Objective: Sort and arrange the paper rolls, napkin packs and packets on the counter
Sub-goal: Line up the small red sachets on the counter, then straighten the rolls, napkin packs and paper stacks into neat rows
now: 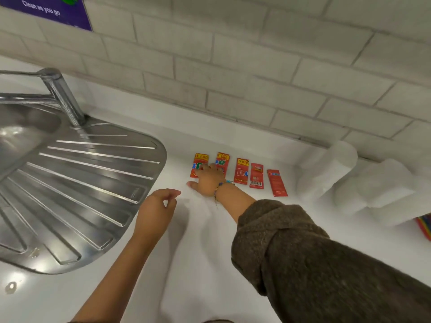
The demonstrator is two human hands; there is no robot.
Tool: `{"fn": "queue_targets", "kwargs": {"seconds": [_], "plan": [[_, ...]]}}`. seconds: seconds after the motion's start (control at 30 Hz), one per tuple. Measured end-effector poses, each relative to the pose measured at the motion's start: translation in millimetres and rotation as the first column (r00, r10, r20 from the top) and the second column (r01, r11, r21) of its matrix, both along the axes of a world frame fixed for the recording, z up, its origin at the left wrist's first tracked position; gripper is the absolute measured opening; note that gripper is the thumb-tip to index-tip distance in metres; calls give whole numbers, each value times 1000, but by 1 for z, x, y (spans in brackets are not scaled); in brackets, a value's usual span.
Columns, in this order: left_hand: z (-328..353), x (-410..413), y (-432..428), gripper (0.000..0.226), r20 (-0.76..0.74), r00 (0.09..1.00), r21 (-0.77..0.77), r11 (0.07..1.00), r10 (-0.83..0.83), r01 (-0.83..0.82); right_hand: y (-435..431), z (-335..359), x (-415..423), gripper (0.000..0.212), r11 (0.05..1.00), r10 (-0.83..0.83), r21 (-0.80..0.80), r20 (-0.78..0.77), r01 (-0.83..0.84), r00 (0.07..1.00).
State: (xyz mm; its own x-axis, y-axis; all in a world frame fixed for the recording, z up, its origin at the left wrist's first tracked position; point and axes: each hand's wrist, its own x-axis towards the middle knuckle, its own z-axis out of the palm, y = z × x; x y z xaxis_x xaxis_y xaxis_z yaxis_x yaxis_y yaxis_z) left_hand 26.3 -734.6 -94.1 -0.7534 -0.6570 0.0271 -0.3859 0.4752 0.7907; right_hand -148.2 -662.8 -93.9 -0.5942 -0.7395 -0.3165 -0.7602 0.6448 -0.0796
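Several red packets lie in a row on the white counter (210, 252), from the leftmost packet (198, 164) to the rightmost packet (277, 183). My right hand (207, 180) rests flat on the counter, its fingers touching the leftmost packet and covering part of the second packet (222, 159). My left hand (156, 206) hovers to the left of it, fingers loosely curled, holding nothing. White paper rolls (326, 171) and more rolls (382, 190) lie at the right by the wall.
A steel sink drainer (81, 187) with a tap (63, 96) fills the left. A tiled wall (256, 66) backs the counter. A rainbow-striped thing (425, 227) shows at the right edge.
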Motion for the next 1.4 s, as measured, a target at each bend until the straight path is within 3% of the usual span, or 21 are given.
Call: {"fn": "queue_targets", "kwargs": {"seconds": [0.1,0.23,0.43,0.6,0.73,0.93,1.13,1.4], "plan": [[4,-5,-1,26,-6,999,-13,999,-39,39,8,8,-3,67,999,-6,-46,67,9,998],[13,-18,6,25,-10,994,-55,993,-108,107,53,28,6,53,966,-24,-257,29,30,999],[27,-61,73,23,59,939,-87,936,-338,342,192,44,27,40,899,-230,-354,122,258,966],[35,-83,188,23,7,816,-73,813,-579,578,334,53,56,37,773,-491,-371,165,515,855],[43,-84,304,22,-24,668,-67,668,-744,741,455,63,94,31,579,-657,-425,262,695,707],[47,-66,470,22,-23,518,-47,519,-855,854,622,71,156,29,387,-769,-445,328,808,549],[45,-45,627,22,-43,419,-15,420,-907,907,773,75,195,27,263,-832,-476,329,840,447],[45,-66,768,22,-5,347,-9,347,-938,938,903,72,179,26,193,-848,-461,366,866,384]]}}
